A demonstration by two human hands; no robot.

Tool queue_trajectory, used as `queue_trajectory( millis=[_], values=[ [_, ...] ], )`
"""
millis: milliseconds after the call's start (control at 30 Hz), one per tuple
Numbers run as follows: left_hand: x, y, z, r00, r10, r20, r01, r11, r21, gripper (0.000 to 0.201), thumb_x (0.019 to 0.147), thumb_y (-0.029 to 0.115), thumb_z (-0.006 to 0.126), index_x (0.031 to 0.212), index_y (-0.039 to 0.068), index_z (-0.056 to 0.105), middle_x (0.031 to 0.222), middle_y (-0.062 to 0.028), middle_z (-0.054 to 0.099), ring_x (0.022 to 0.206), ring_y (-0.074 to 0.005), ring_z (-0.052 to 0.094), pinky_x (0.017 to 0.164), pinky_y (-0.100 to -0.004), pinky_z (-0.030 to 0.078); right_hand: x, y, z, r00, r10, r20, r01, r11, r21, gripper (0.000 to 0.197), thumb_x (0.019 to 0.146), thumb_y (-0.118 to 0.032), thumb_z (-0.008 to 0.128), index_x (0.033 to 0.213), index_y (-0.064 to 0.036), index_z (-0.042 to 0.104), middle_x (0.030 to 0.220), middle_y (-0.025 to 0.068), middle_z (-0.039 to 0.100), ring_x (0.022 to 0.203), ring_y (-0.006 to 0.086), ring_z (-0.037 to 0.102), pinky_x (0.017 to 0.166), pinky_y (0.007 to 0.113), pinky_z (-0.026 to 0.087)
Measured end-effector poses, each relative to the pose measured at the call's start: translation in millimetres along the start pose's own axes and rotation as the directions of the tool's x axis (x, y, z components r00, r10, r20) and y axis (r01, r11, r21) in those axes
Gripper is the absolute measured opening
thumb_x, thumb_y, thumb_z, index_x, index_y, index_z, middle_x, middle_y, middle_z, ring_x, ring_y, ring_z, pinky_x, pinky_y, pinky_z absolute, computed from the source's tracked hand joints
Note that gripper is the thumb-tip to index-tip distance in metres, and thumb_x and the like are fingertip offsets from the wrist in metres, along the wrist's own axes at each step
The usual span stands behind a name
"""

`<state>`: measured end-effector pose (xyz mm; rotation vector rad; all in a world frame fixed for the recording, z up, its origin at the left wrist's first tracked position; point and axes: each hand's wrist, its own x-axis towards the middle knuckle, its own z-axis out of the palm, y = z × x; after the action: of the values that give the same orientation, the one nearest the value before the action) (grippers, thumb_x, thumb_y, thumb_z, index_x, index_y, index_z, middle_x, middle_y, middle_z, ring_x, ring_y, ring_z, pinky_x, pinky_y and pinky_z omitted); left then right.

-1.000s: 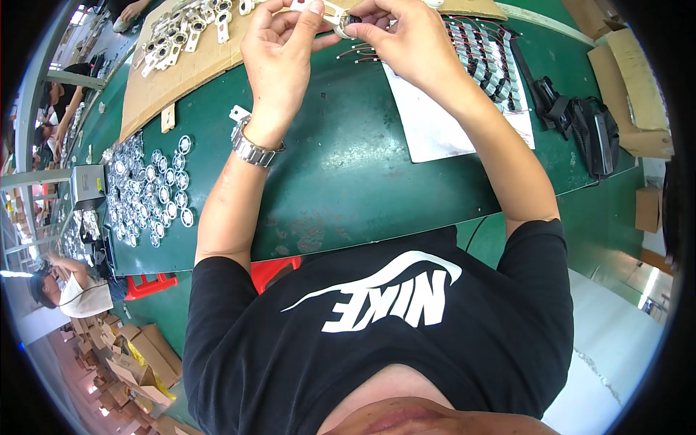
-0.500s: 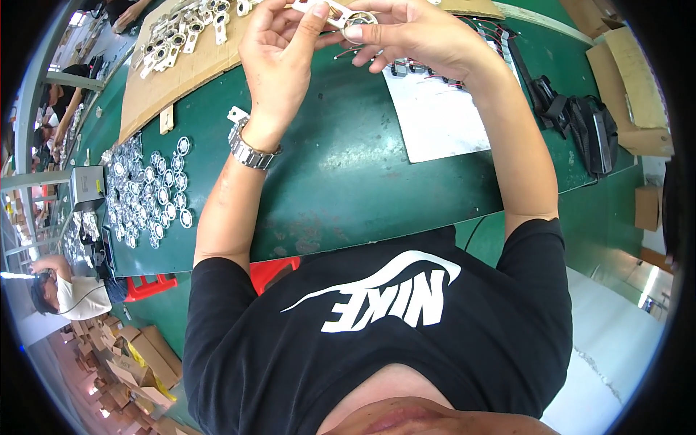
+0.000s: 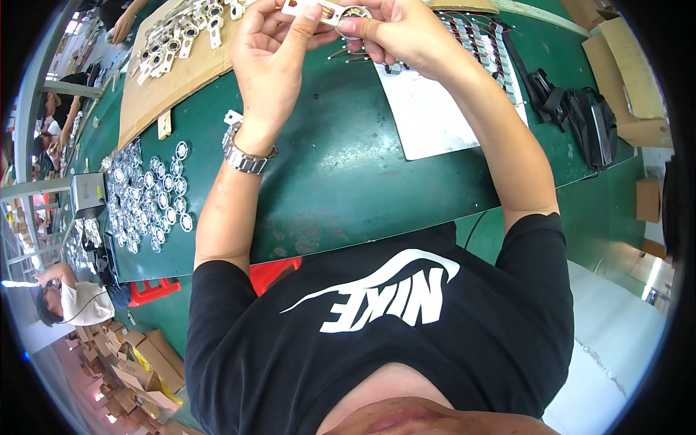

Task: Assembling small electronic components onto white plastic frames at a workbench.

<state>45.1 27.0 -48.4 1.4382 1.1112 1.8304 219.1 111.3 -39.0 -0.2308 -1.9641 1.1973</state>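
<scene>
We are holding a pale bracket up at the far edge of the view, above the counter, and by our judgement we are working at its round, ringed end, handling one piece while many similar brackets are lying on the cardboard to the left. Our left hand is gripping the flat arm of the bracket, its thumb lying along the near face and its other fingers curling behind, so the fingers are closed on the piece with no gap to spare. Our right hand is pinching the ringed end, thumb pressing at the near rim and the other fingers partly bent below and behind; how firmly they are squeezing, and whether a separate ring is sitting inside, we cannot tell. The next move, we are judging, is calling for a steady left grip and even thumb pressure at the ring, without tilting the bracket. Nearer us on the left, silver rings are lying in a loose cluster, while wired parts are resting on a white sheet near our right forearm.
</scene>
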Motion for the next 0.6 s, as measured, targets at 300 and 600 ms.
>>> queue_trajectory(
  millis=[300,600],
  values=[
    [6.7,2.9,-11.0,0.997,-0.070,-0.037,0.069,0.997,-0.026,0.029,0.100,0.009,0.068,0.123,-0.005,0.056,0.106,-0.0141,0.073,0.095,-0.0240,0.074,0.083,-0.0394,0.065,13.3,-15.2,-14.5,0.818,0.506,0.272,-0.558,0.813,0.166,0.026,0.108,-0.018,0.055,0.126,-0.0006,0.059,0.094,0.0071,0.066,0.074,0.0128,0.064,0.067,0.025,0.056],
    [5.7,3.2,-8.1,1.000,0.025,0.006,-0.024,0.999,-0.025,0.032,0.100,0.009,0.068,0.126,-0.004,0.055,0.111,-0.0160,0.073,0.099,-0.0240,0.074,0.086,-0.0417,0.066,16.8,-30.9,-4.5,0.832,0.535,0.147,-0.541,0.841,0.000,0.028,0.105,-0.023,0.058,0.122,-0.0013,0.062,0.088,0.0028,0.065,0.073,0.0096,0.062,0.063,0.024,0.053]
  ],
)
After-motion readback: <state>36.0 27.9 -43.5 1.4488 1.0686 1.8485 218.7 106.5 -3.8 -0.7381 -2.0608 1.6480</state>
